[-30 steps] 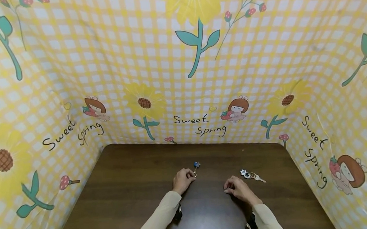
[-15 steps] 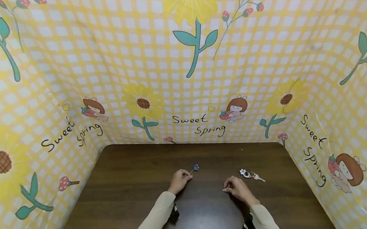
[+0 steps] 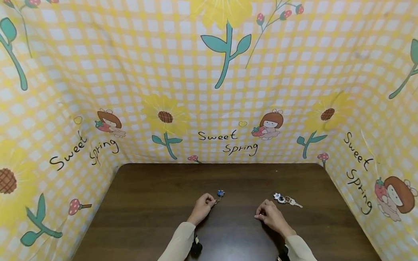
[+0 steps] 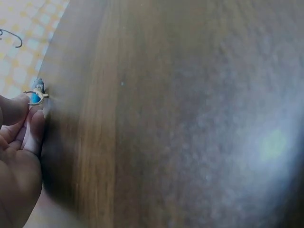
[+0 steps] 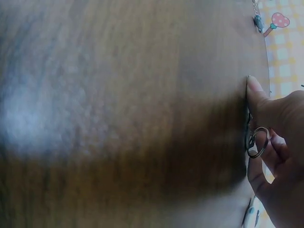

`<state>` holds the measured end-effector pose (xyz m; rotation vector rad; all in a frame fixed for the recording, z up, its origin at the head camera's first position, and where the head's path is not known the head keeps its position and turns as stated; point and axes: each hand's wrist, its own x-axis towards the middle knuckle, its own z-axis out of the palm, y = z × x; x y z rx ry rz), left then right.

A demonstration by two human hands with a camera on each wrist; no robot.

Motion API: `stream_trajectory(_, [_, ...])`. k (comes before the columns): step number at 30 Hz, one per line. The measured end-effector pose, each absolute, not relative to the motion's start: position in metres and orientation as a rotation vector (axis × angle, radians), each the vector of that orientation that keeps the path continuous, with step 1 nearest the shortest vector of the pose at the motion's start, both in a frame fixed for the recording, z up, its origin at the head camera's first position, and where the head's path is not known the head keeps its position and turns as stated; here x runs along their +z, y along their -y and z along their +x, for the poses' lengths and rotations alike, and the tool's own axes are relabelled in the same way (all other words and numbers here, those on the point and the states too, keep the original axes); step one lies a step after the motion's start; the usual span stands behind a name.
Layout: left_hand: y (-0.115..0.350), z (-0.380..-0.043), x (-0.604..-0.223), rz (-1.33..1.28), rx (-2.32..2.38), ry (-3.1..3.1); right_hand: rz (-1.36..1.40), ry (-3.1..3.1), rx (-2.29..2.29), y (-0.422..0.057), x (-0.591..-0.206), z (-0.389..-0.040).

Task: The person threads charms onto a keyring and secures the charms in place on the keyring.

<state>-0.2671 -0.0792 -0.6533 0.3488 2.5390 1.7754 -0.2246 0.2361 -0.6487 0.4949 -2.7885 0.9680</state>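
Note:
In the head view my left hand (image 3: 201, 209) pinches the gold ring end of a keychain with a small blue charm (image 3: 220, 193), which lies on the table just beyond the fingertips. The left wrist view shows the gold-coloured ring (image 4: 37, 99) between thumb and finger. My right hand (image 3: 271, 215) rests low over the table with curled fingers. Close up in the right wrist view, it holds a silver split ring (image 5: 259, 142) joined to a thin dark piece, probably a key, mostly hidden by the thumb and fingers.
To the right of my right hand lies another keychain (image 3: 280, 198) with a white flower charm, a dark round piece and a key. The brown wooden table (image 3: 155, 185) is enclosed by a yellow checked cloth (image 3: 207, 106) on its back and sides.
My left hand has slid left and slightly toward me, drawing the keychain with the blue charm along the table. The right hand has stayed about where it was.

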Motion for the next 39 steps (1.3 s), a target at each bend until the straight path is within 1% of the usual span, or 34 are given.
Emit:
stream_trajectory(8, [0.080, -0.262, -0.660, 0.331, 1.840, -2.484, 0.571, 2.743, 0.974, -0.241, -0.652, -0.222])
stream_trajectory(13, [0.080, -0.262, -0.658, 0.334, 1.833, -2.476, 0.597, 2.707, 1.074, -0.250, -0.645, -0.220])
stream_trajectory(19, [0.079, -0.263, -0.656, 0.318, 1.839, -2.472, 0.634, 2.717, 1.058, -0.263, -0.639, -0.218])
stream_trajectory(27, [0.080, -0.263, -0.654, 0.320, 1.833, -2.467, 0.598, 2.785, 1.148, -0.270, -0.635, -0.223])
stream_trajectory(31, [0.080, -0.265, -0.653, 0.325, 1.823, -2.486, 0.562, 2.811, 1.133, -0.270, -0.637, -0.227])
stream_trajectory(35, [0.083, -0.266, -0.654, 0.341, 1.832, -2.470, 0.581, 2.831, 1.023, -0.269, -0.640, -0.227])
stream_trajectory(39, [0.087, -0.268, -0.653, 0.340, 1.887, -2.387, 0.589, 2.820, 0.959, -0.266, -0.634, -0.226])
